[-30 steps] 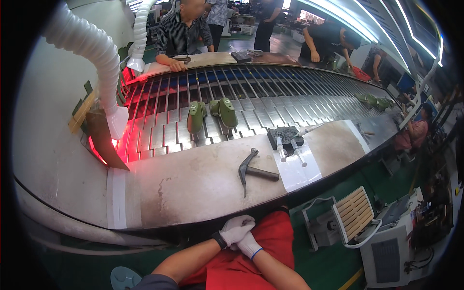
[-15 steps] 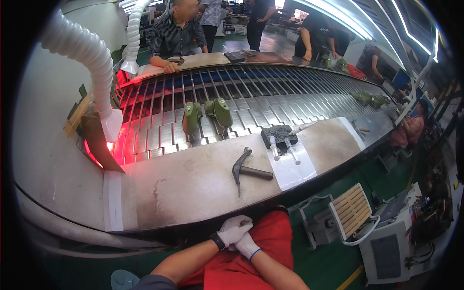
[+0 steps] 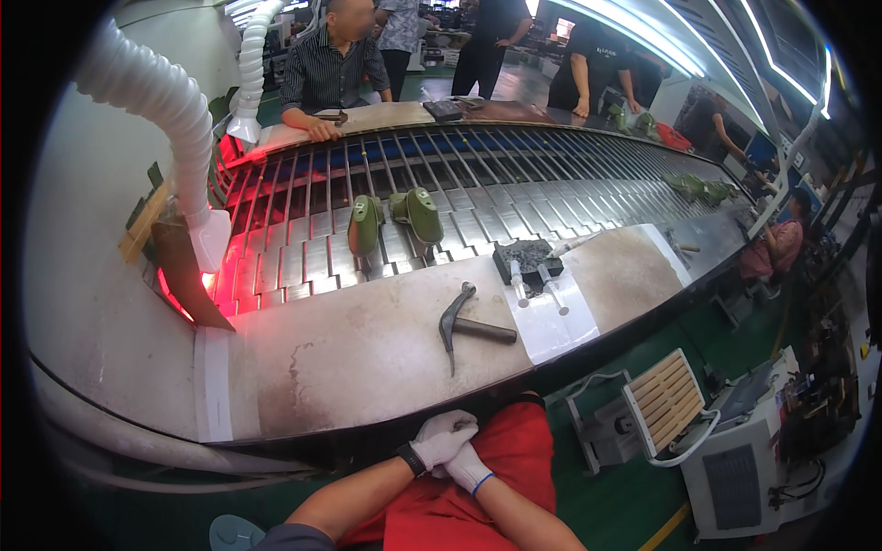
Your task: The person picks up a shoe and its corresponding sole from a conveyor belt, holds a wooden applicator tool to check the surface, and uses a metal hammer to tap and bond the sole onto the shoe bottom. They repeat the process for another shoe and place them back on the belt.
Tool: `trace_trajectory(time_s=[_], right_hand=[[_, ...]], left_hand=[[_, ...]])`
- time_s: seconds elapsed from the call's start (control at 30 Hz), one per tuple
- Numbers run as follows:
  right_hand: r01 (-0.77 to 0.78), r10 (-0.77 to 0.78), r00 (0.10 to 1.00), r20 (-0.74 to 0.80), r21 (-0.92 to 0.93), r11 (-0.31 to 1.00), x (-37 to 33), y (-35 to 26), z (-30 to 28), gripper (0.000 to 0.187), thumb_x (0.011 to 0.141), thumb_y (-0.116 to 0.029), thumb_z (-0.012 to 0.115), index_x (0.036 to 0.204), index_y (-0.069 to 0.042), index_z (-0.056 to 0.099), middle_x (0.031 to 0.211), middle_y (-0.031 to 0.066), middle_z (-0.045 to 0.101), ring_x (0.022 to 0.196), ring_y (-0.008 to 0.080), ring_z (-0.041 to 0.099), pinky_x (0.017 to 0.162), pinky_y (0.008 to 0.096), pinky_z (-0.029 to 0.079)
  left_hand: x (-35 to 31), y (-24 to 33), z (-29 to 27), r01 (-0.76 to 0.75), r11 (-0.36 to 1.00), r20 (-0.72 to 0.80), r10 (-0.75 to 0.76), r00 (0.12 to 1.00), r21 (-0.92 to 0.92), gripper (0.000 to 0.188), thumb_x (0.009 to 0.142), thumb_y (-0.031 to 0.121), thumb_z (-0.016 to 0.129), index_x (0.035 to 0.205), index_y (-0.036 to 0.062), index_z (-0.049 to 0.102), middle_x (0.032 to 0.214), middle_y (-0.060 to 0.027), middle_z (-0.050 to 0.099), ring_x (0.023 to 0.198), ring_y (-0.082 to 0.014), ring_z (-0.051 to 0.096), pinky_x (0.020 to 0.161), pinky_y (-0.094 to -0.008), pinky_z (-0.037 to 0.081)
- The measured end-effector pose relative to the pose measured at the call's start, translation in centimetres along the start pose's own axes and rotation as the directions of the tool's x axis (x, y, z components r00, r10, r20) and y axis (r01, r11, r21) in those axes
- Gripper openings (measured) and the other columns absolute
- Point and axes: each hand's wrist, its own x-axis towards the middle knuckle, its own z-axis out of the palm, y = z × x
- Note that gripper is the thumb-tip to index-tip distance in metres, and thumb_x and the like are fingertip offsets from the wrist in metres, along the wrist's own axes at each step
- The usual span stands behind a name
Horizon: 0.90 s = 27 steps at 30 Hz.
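Note:
My left hand (image 3: 443, 435), in a white glove with a black band at the wrist, rests on my lap over red cloth. Its fingers curl over my right hand (image 3: 467, 466), whose white glove has a blue edge. The right hand's fingers are mostly hidden under the left. Both hands are below the front edge of the worktop (image 3: 349, 376), with no tool in view in them. Nearest on the worktop lies a hammer (image 3: 483, 331) with a curved head and a dark handle. Beyond it, two green shoe lasts (image 3: 365, 226) (image 3: 419, 217) stand on the slatted metal conveyor (image 3: 469, 226).
A dark block (image 3: 527, 261) sits beside white syringe-like tubes (image 3: 553, 292) on a white sheet (image 3: 551, 335). Red light glows at left near a ribbed white hose (image 3: 188, 129). A person (image 3: 335, 69) sits across the conveyor. A slatted wooden seat (image 3: 668, 401) stands at right.
My hands stay folded in my lap. The view shifts very slightly; the hammer, lasts and tubes keep their places. People in the background shift a little.

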Motion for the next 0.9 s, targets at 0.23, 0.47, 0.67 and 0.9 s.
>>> trace_trajectory(time_s=[0.23,0.47,0.67,0.9], right_hand=[[0.211,-0.212,0.977,0.032,0.048,0.976,3.8,4.5,-2.1,0.043,0.116,-0.027,0.033,0.154,-0.011,0.045,0.142,0.0149,0.057,0.133,0.0276,0.055,0.112,0.0394,0.048],[0.208,-0.220,0.975,0.012,0.282,0.937,5.8,6.0,-2.7,0.051,0.116,-0.039,0.034,0.157,-0.012,0.046,0.149,0.0152,0.055,0.136,0.0293,0.054,0.113,0.0388,0.047],[0.326,-0.321,0.945,0.062,-0.105,0.940,6.1,6.2,-3.9,0.052,0.116,-0.036,0.033,0.160,-0.011,0.043,0.152,0.0160,0.053,0.139,0.0298,0.052,0.116,0.0391,0.046],[0.194,-0.204,0.978,0.040,0.172,0.966,3.8,4.4,-1.8,0.051,0.116,-0.035,0.033,0.159,-0.012,0.044,0.151,0.0157,0.054,0.137,0.0290,0.054,0.115,0.0392,0.046]], left_hand=[[-0.2,-0.1,-0.3,0.009,1.000,0.003,-0.009,1.000,-0.024,0.037,0.095,0.033,0.074,0.123,0.0079,0.077,0.120,-0.0138,0.079,0.113,-0.0273,0.075,0.101,-0.0361,0.057],[-0.3,0.2,-0.5,0.052,0.998,0.015,-0.051,0.999,-0.028,0.038,0.095,0.034,0.074,0.123,0.0086,0.078,0.121,-0.0133,0.079,0.113,-0.0268,0.075,0.102,-0.0357,0.057],[0.1,0.1,0.0,-0.001,1.000,0.011,0.001,1.000,-0.006,0.039,0.095,0.037,0.073,0.124,0.0104,0.077,0.120,-0.0136,0.079,0.113,-0.0300,0.076,0.100,-0.0384,0.059],[-0.1,-0.3,-0.3,0.021,1.000,0.007,-0.021,1.000,-0.008,0.040,0.095,0.037,0.073,0.124,0.0098,0.077,0.120,-0.0143,0.079,0.113,-0.0302,0.076,0.100,-0.0383,0.059]])
